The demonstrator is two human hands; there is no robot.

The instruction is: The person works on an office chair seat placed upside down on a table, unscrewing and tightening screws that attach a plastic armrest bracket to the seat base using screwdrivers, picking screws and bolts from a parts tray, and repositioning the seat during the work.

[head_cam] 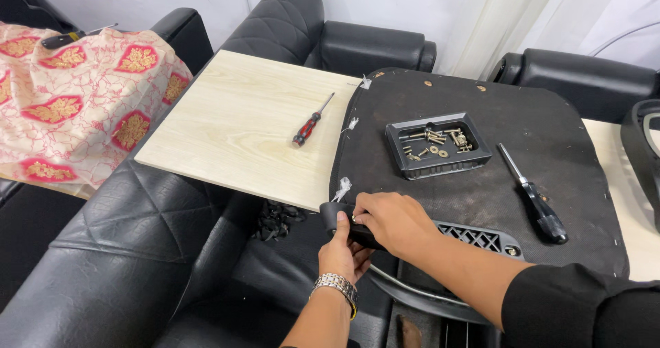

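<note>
One quilted black leather sofa (130, 252) fills the room's near side. Across it lie one pale wood-grain board (234, 124) and one flat, dusty black seat base (550, 148), its underside up. On the base sit one ribbed rectangular plastic tray (474, 157) of brass screws and one black-handled screwdriver (535, 198); one red-and-black screwdriver (309, 124) lies on the board. At the base's near edge, a curved black plastic arm piece (331, 214) is held: the left hand (342, 252) cups it from below, the right hand (392, 221) closes over it, fingers wrapped.
</note>
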